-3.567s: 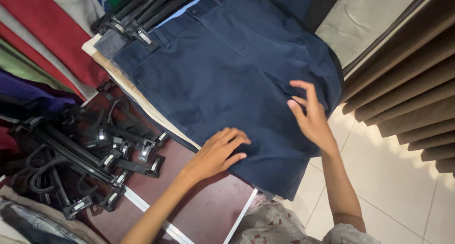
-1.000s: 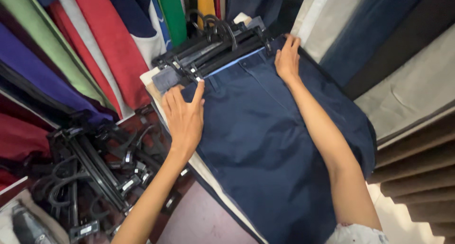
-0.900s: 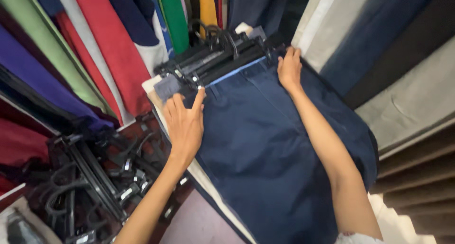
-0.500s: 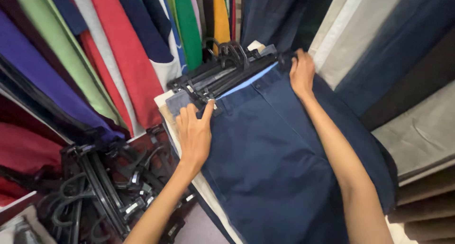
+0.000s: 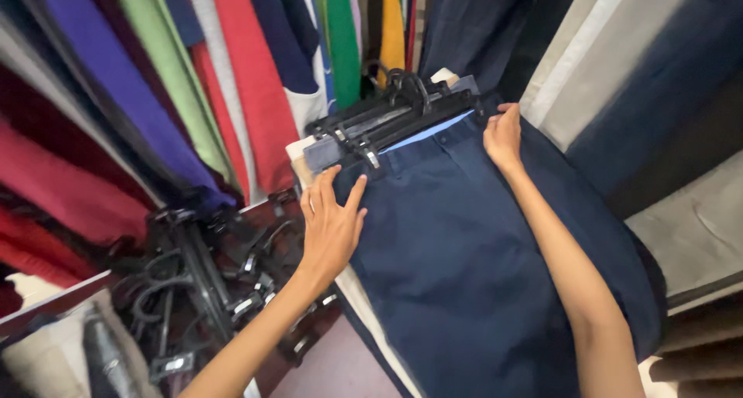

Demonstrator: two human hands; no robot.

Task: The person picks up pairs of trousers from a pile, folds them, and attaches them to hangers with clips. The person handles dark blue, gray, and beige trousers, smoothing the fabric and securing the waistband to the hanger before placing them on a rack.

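Observation:
Navy blue trousers point(image 5: 480, 251) lie flat on top of a stack of folded trousers, waistband at the far end. Several black clip hangers point(image 5: 387, 116) sit bunched at that waistband. My left hand point(image 5: 331, 224) rests with fingers spread on the left waist corner of the navy trousers. My right hand point(image 5: 503, 135) presses on the right waist corner, fingertips at the hangers' right end. Neither hand grips anything.
Coloured garments point(image 5: 232, 81) hang in a row at the upper left. A heap of loose black hangers point(image 5: 209, 282) lies at the lower left. Dark blue and beige cloth point(image 5: 642, 88) hangs on the right. Under the navy pair, beige trousers point(image 5: 364, 297) show at the edge.
Both hands have gone from the lower hem of the trousers up to the waistband. In the last second they have hardly moved; the view has shifted up.

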